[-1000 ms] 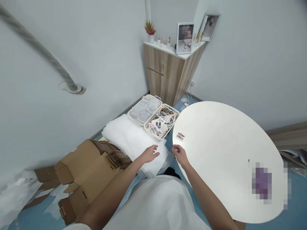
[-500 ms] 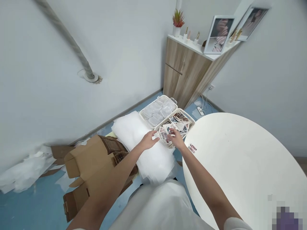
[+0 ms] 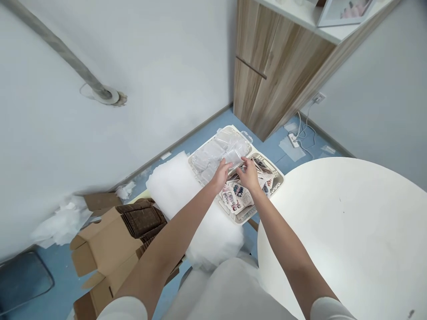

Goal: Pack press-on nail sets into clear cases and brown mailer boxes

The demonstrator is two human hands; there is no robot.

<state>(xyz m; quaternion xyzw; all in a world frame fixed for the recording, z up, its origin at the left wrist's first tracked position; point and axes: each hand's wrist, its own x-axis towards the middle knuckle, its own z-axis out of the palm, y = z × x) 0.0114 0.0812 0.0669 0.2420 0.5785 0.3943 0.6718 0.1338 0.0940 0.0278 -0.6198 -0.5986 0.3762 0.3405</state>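
A white basket of clear plastic boxes (image 3: 208, 153) stands beside a second white basket (image 3: 278, 178), which holds a loose pile of printed cards with false nails (image 3: 238, 191). My left hand (image 3: 220, 176) is at the inner edge of the box basket, thumb and fingers apart, close to one clear box (image 3: 233, 157). Over the far part of the card pile, my right hand (image 3: 249, 174) has bent fingers, with a gap showing between thumb and forefinger. Nothing clearly shows in either hand. Contact between the fingertips and the boxes or cards is hard to make out.
White foam sheets (image 3: 173, 186) lie under and beside the baskets. Flattened cardboard boxes (image 3: 110, 240) sit to the left. A round white table (image 3: 333, 222) curves along the right. Behind stand a wood-grain cabinet (image 3: 276, 58) and a power strip (image 3: 293, 140) with cables.
Both hands have moved farther forward, from the near side of the card pile toward the box basket. The view has tilted down. A nail card seen earlier on the table no longer shows.
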